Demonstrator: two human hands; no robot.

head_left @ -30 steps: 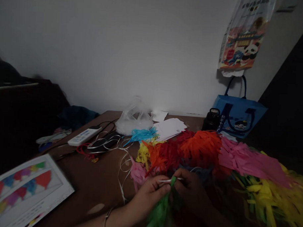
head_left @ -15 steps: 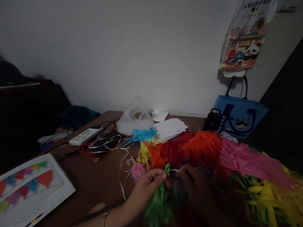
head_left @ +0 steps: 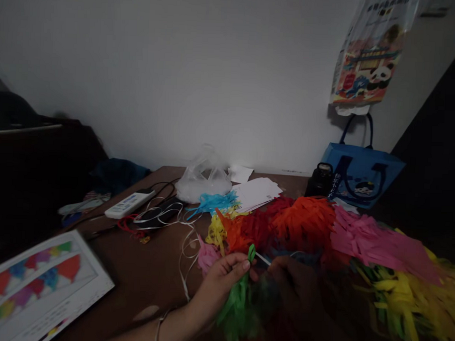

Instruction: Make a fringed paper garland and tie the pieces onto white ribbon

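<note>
Pinched in my left hand point(head_left: 223, 280) is a green paper tassel point(head_left: 237, 307), its twisted loop sticking up above the thumb and its strips hanging below. A white ribbon point(head_left: 262, 259) runs from the loop to my right hand point(head_left: 294, 282), whose fingers are closed on it in shadow. Beyond my hands lie orange and red tassels point(head_left: 302, 218), with a yellow tassel point(head_left: 216, 232) and a small pink tassel point(head_left: 208, 257) left of them. More of the white ribbon point(head_left: 183, 248) trails over the table to the left.
A printed picture of tassel garlands point(head_left: 44, 288) lies front left. Behind are a power strip point(head_left: 129, 204), a clear plastic bag point(head_left: 202, 182), white papers point(head_left: 256, 192), a black bottle point(head_left: 319, 179) and a blue bag point(head_left: 362, 170). Pink sheets point(head_left: 381, 245) and yellow strips point(head_left: 413, 296) cover the right.
My right hand has shifted slightly down and to the right, and more white ribbon shows between the hands. My left hand keeps its pinch on the green tassel.
</note>
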